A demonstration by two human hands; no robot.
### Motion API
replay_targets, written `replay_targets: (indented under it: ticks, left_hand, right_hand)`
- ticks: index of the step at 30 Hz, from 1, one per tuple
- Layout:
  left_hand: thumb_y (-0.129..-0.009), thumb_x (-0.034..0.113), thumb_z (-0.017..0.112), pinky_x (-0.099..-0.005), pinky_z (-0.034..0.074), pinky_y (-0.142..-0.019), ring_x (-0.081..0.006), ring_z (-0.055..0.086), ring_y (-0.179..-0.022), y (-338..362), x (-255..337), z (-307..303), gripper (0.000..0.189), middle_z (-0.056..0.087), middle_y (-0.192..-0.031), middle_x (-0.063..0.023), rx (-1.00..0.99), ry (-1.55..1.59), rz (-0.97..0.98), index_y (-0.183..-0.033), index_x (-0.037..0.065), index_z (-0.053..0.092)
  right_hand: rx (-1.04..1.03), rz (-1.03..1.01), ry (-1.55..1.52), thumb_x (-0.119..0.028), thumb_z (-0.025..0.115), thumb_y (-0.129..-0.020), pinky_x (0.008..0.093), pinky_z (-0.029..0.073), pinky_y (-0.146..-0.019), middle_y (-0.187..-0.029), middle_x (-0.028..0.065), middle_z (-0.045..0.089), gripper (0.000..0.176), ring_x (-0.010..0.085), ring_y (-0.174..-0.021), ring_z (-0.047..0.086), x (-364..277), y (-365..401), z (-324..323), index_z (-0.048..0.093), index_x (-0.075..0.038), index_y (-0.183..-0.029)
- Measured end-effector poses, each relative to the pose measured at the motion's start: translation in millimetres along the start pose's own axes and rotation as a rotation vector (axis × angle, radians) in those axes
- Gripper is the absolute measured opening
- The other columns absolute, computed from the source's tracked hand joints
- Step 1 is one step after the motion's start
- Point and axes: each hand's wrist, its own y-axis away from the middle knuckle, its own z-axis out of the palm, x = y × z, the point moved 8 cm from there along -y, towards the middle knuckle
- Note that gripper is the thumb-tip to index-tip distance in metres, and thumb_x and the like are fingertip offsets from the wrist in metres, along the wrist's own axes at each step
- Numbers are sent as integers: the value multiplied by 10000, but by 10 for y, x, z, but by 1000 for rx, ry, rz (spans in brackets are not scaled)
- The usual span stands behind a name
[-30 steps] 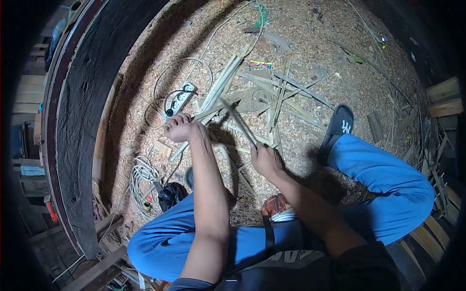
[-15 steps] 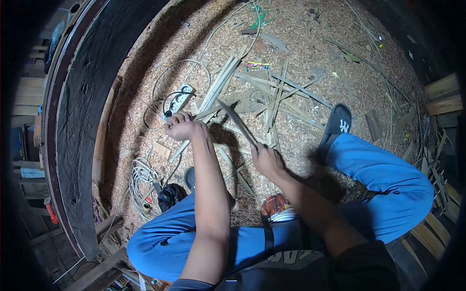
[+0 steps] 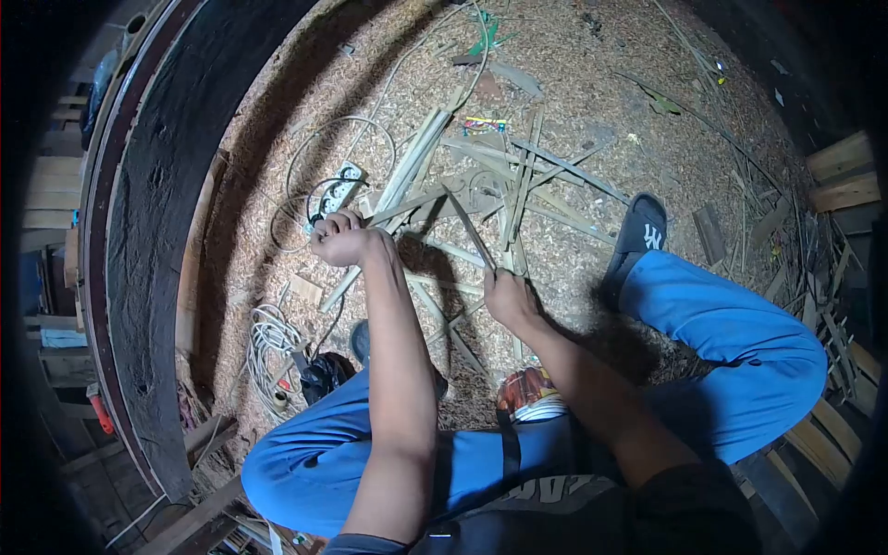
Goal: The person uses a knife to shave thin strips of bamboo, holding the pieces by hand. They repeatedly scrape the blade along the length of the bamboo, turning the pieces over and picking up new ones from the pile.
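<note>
Head camera view, looking down at you seated on the ground. Nearest were your blue trousers (image 3: 721, 324), knees spread, with a black slipper (image 3: 643, 231) on the right foot.

Your left hand (image 3: 340, 242) was clenched in a fist around a long bamboo strip (image 3: 402, 208), pale, flat and splintery, which ran up and to the right from the fist. Your right hand (image 3: 507, 298) was closed around the handle end of a dark narrow blade (image 3: 470, 231), whose tip reached toward the far end of the strip; whether they touched could not be told.

The blade pointed across the gap between your hands, so a slip on the hard, slick bamboo could have sent the edge toward your left forearm or fingers, and the strip's rough edges could have left splinters.

Beyond the hands lay a loose heap of bamboo slats (image 3: 518, 176), criss-crossed. Just left of your fist sat a white power strip (image 3: 338, 190), with a coiled white cable (image 3: 273, 338) nearer your left knee. Coarse wood shavings (image 3: 601, 120) covered the ground. A dark curved wall (image 3: 157, 231) arced along the left.
</note>
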Motion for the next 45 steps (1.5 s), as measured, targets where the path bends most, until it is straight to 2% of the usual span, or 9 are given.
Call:
replay_targets:
  ticks: [12, 16, 17, 18, 26, 30, 36, 43, 45]
  left_hand:
    - [-965, 280, 362, -263, 168, -395, -118, 231, -435, 41, -7, -23, 398, 259, -534, 10, 28, 100, -79, -602, 165, 247]
    - [-983, 273, 352, -269, 156, -400, -120, 236, -431, 125, 33, 6, 410, 254, -527, 12, -52, 38, -22, -601, 165, 250]
    - [-983, 273, 352, -269, 156, -400, -120, 236, -431, 129, 62, 4, 410, 254, -527, 12, -52, 41, -16, -601, 165, 250]
    - [-986, 269, 345, -271, 153, -400, -121, 223, -429, 119, 81, -8, 411, 244, -518, 11, -48, 45, -11, -601, 165, 246]
    - [-1011, 277, 315, -277, 144, -393, -127, 187, -420, 156, 95, 53, 434, 217, -495, 4, -110, 38, -23, -600, 163, 236]
    - [-1015, 279, 290, -276, 149, -381, -124, 182, -411, 143, 169, 47, 450, 220, -485, -3, -149, 37, -4, -583, 160, 248]
    - [-1007, 282, 271, -274, 174, -398, -132, 188, -416, 316, 107, 274, 433, 231, -494, -3, -487, 67, -116, -592, 160, 241]
    - [-1020, 316, 273, -287, 174, -414, -132, 195, -405, 230, 51, 286, 463, 234, -486, -6, -517, 82, -149, -587, 153, 255]
    - [-1016, 310, 289, -285, 177, -415, -130, 195, -408, 197, 67, 280, 459, 230, -483, -2, -504, 59, -116, -586, 155, 253]
  right_hand:
    - [-31, -1, -20, -405, 405, -993, 528, 501, -896, -1029, 295, 660, 501, 473, -1001, 632, -221, 37, -182, 669, 17, -1043]
    - [61, -121, 21, -371, 406, -1001, 538, 508, -854, -899, 317, 667, 501, 473, -894, 655, -284, 220, -188, 699, 27, -924]
    - [-118, 30, -91, -370, 400, -1005, 534, 499, -877, -946, 319, 664, 504, 472, -927, 649, -158, 132, -140, 686, 42, -957]
    - [55, -31, 46, -385, 403, -1003, 534, 491, -895, -974, 317, 661, 512, 476, -949, 642, -180, 89, -260, 674, 49, -996]
    - [-43, -122, 19, -411, 399, -996, 534, 463, -941, -1039, 324, 646, 520, 475, -1035, 613, -491, 335, -377, 669, 31, -1043]
    - [-47, 11, 47, -400, 391, -1006, 517, 483, -931, -1062, 289, 659, 498, 447, -1038, 628, -168, 42, -253, 673, 8, -1047]
    - [-18, -94, -24, -446, 395, -1014, 527, 508, -827, -976, 311, 659, 553, 470, -943, 645, -386, 220, -297, 640, 49, -1041]
    - [42, -437, -34, -447, 421, -1017, 535, 528, -650, -769, 285, 645, 557, 461, -723, 657, -906, 639, -163, 601, 80, -1016]
    - [5, -361, -39, -419, 428, -1015, 553, 516, -704, -782, 311, 636, 522, 491, -763, 642, -801, 619, -132, 585, 78, -1032]
